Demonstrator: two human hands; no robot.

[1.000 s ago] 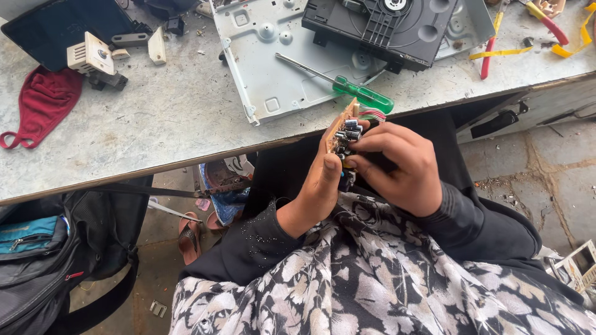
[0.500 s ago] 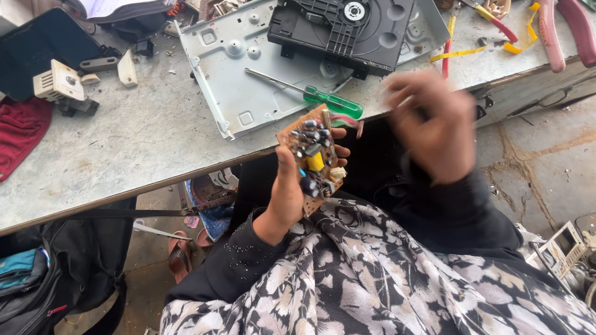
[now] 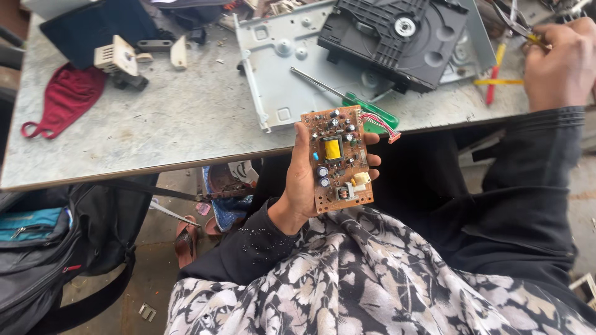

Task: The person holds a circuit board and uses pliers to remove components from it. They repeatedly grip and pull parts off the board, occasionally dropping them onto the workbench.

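Note:
My left hand (image 3: 302,180) holds a brown circuit board (image 3: 338,160) flat, component side up, above my lap just in front of the table edge. The board carries a yellow transformer, capacitors and a short striped ribbon cable at its upper right corner. My right hand (image 3: 559,62) rests far to the right on the table, fingers curled around yellow-handled tools (image 3: 504,68); what exactly it grips is partly hidden. A green-handled screwdriver (image 3: 347,99) lies on the table behind the board.
On the grey table (image 3: 155,124) lie a metal chassis plate (image 3: 279,74), a black disc drive (image 3: 397,37), a red face mask (image 3: 62,99), a beige plug part (image 3: 118,59) and a dark cloth. A black backpack (image 3: 49,248) sits on the floor at left.
My right hand let go of the circuit board and swung right onto the table among the tools. My left hand turned the board face up and now holds it alone.

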